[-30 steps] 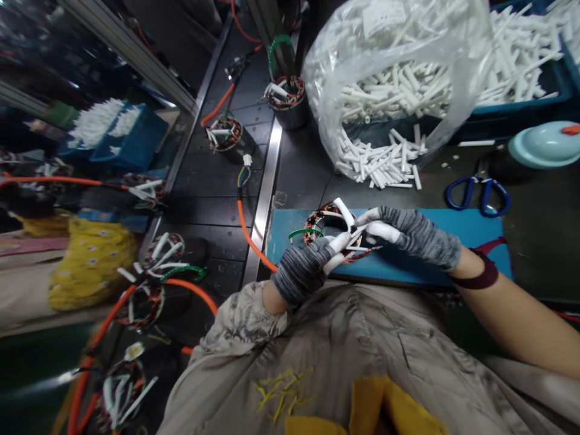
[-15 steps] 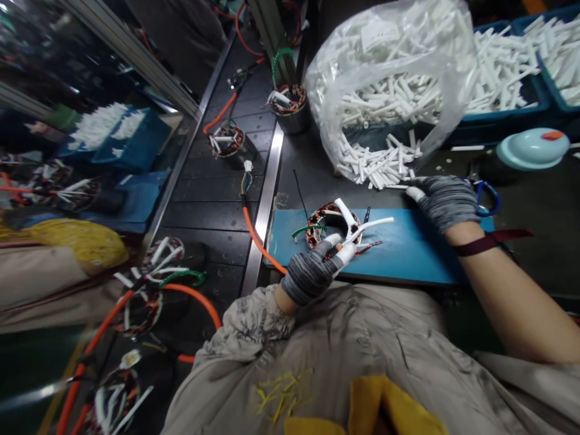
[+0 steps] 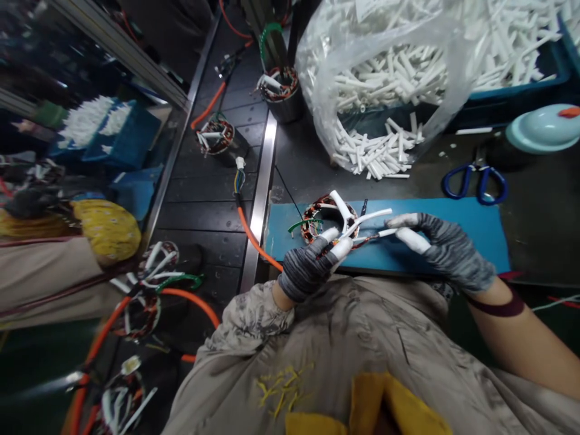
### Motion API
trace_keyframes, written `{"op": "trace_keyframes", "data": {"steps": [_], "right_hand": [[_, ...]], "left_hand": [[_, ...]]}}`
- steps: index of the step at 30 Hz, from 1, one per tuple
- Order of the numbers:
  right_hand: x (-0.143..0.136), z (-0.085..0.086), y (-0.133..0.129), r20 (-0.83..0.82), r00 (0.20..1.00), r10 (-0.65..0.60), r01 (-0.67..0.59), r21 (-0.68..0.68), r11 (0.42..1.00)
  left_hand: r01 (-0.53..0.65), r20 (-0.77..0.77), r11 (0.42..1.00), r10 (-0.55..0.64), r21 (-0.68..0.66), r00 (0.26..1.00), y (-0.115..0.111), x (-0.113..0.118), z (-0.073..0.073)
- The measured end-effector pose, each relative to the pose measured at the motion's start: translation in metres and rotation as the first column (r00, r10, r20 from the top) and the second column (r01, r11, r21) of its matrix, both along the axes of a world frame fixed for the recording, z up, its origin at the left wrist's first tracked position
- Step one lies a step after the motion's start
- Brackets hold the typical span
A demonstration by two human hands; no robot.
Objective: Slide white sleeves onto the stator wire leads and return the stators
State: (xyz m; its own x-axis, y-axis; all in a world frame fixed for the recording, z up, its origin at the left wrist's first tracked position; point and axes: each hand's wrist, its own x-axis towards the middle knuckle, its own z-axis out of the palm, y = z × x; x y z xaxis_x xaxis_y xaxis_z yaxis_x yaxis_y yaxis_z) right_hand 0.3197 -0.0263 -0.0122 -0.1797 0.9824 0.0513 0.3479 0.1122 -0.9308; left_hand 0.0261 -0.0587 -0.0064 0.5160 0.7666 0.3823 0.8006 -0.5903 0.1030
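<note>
A wound copper stator (image 3: 312, 212) with white sleeves and a green tie lies on the blue mat (image 3: 480, 235). My left hand (image 3: 310, 266), in a grey glove with white fingertips, pinches a wire lead at the stator's near edge, beside a long white sleeve (image 3: 374, 215). My right hand (image 3: 446, 248), gloved the same way, holds a short white tube (image 3: 387, 232) between thumb and finger. The tube's free end meets the tip of a reddish twisted lead (image 3: 365, 240); whether the lead is inside it is too small to tell.
Behind the mat sits a clear bag (image 3: 317, 90) of white tubes. Blue scissors (image 3: 475, 181) and a light-blue-lidded container (image 3: 544, 130) are at right. More stators (image 3: 217, 136) and an orange cable (image 3: 249, 232) lie left. A person's yellow sleeve (image 3: 106, 229) shows far left.
My right hand has moved from the tube pile toward the stator, bringing a white tube to the lead. The scissors are now uncovered. My left hand stays at the stator.
</note>
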Motion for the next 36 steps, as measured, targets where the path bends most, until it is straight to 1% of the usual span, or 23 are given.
{"op": "trace_keyframes", "data": {"steps": [2, 4, 6, 7, 8, 9, 10, 11, 13, 14, 16, 18, 20, 22, 24, 25, 26, 27, 29, 31, 33, 35, 36], "right_hand": [[0.0, -0.001, 0.006, -0.019, 0.992, 0.126, -0.125, 0.02, 0.992], [-0.002, 0.002, 0.011, 0.005, 0.961, 0.275, -0.275, 0.057, 0.96], [-0.008, 0.005, 0.015, 0.066, 0.926, 0.371, -0.376, 0.08, 0.923], [-0.013, 0.006, 0.016, 0.084, 0.915, 0.394, -0.4, 0.074, 0.914], [-0.018, 0.006, 0.017, 0.084, 0.909, 0.407, -0.412, 0.04, 0.91], [-0.024, 0.006, 0.018, 0.056, 0.902, 0.428, -0.428, -0.025, 0.904], [-0.03, 0.006, 0.017, -0.004, 0.89, 0.457, -0.454, -0.116, 0.883], [-0.036, 0.005, 0.017, -0.091, 0.873, 0.479, -0.486, -0.218, 0.846], [-0.046, 0.003, 0.013, -0.26, 0.858, 0.443, -0.512, -0.38, 0.77], [-0.049, 0.002, 0.01, -0.301, 0.864, 0.404, -0.5, -0.417, 0.759], [-0.049, 0.0, 0.005, -0.288, 0.899, 0.329, -0.426, -0.408, 0.808], [-0.045, 0.0, 0.002, -0.232, 0.928, 0.293, -0.359, -0.337, 0.87], [-0.041, 0.0, 0.001, -0.211, 0.936, 0.283, -0.335, -0.28, 0.899], [-0.041, 0.0, 0.002, -0.232, 0.923, 0.308, -0.37, -0.309, 0.876], [-0.048, 0.0, 0.004, -0.286, 0.9, 0.329, -0.423, -0.387, 0.819], [-0.051, -0.001, 0.004, -0.301, 0.896, 0.326, -0.431, -0.414, 0.802], [-0.053, -0.001, 0.004, -0.296, 0.901, 0.316, -0.421, -0.422, 0.803], [-0.054, -0.002, 0.004, -0.272, 0.914, 0.299, -0.392, -0.414, 0.822], [-0.045, -0.002, 0.003, -0.183, 0.952, 0.247, -0.3, -0.379, 0.876], [-0.025, -0.002, 0.001, -0.06, 0.99, 0.127, -0.14, -0.348, 0.927], [0.002, -0.004, -0.003, 0.083, 0.995, -0.054, 0.076, -0.289, 0.954], [0.029, -0.01, -0.01, 0.189, 0.957, -0.218, 0.257, -0.212, 0.943], [0.039, -0.015, -0.014, 0.228, 0.938, -0.261, 0.308, -0.204, 0.929]], "left_hand": [[0.002, 0.009, 1.0, -0.002, 0.019, 1.0, 0.001, 0.001, 0.002], [0.015, 0.016, 0.999, -0.015, 0.037, 1.0, 0.001, 0.001, 0.003], [0.025, -0.007, 0.998, -0.025, 0.06, 1.0, -0.001, 0.0, 0.001], [0.025, -0.033, 0.997, -0.023, 0.071, 0.999, -0.002, 0.0, 0.0], [0.027, -0.066, 0.997, -0.022, 0.077, 0.998, -0.003, 0.0, -0.001], [0.025, -0.101, 0.997, -0.017, 0.077, 0.995, -0.004, -0.001, -0.003], [0.022, -0.13, 0.997, -0.012, 0.075, 0.991, -0.005, 0.0, -0.004], [0.013, -0.153, 0.997, -0.003, 0.069, 0.988, -0.006, 0.0, -0.005], [0.004, -0.182, 0.998, 0.008, 0.065, 0.983, -0.006, 0.002, -0.004], [0.002, -0.193, 0.998, 0.011, 0.067, 0.981, -0.006, 0.003, -0.003], [0.01, -0.216, 0.997, 0.007, 0.079, 0.976, -0.004, 0.004, -0.001], [0.03, -0.234, 0.995, -0.006, 0.098, 0.972, -0.002, 0.006, 0.002], [0.048, -0.226, 0.99, -0.017, 0.133, 0.974, 0.0, 0.007, 0.004], [0.07, -0.19, 0.983, -0.036, 0.171, 0.981, 0.0, 0.006, 0.006], [0.089, -0.169, 0.979, -0.058, 0.185, 0.984, 0.001, 0.005, 0.01], [0.102, -0.17, 0.979, -0.072, 0.174, 0.983, 0.001, 0.004, 0.013], [0.104, -0.171, 0.983, -0.078, 0.154, 0.982, 0.003, 0.003, 0.015], [0.086, -0.165, 0.989, -0.065, 0.122, 0.984, 0.005, 0.003, 0.018], [0.004, -0.138, 1.0, 0.0, 0.031, 0.99, 0.011, 0.002, 0.021], [-0.056, -0.12, 0.996, 0.047, -0.07, 0.992, 0.018, 0.004, 0.019], [-0.047, -0.14, 0.988, 0.026, -0.145, 0.99, 0.021, 0.008, 0.013], [-0.032, -0.176, 0.989, 0.007, -0.142, 0.984, 0.016, 0.014, 0.003], [-0.029, -0.194, 0.993, 0.005, -0.118, 0.981, 0.01, 0.018, -0.002]]}}
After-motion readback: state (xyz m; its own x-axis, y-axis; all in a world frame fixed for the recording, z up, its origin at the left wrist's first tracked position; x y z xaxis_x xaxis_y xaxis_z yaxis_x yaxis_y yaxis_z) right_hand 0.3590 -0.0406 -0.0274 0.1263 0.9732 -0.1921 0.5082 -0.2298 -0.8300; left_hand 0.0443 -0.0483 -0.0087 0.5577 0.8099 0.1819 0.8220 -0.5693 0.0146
